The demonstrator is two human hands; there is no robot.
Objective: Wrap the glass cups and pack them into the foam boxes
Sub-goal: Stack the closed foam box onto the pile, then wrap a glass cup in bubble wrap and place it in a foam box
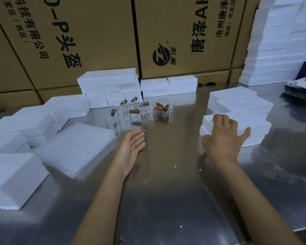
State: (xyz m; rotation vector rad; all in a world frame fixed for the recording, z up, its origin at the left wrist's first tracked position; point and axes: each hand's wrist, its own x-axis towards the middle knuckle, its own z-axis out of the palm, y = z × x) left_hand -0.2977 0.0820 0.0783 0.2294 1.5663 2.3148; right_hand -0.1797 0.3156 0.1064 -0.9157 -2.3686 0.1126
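Several clear glass cups (136,111) with brown wooden handles stand in a cluster at the middle of the steel table (166,191). A stack of white foam wrap sheets (72,149) lies to their front left. My right hand (224,137) rests on the near end of a white foam box (251,128) at the right, fingers curled over its top edge and thumb spread. My left hand (132,145) hovers open, palm turned inward, just in front of the cups and holds nothing.
White foam boxes (16,128) are piled along the left side, behind the cups (109,85), and stacked at the right (240,101). A tall foam stack (279,41) stands at the far right. Large cardboard cartons (99,38) wall off the back. Dark flat items (302,89) lie at the right edge.
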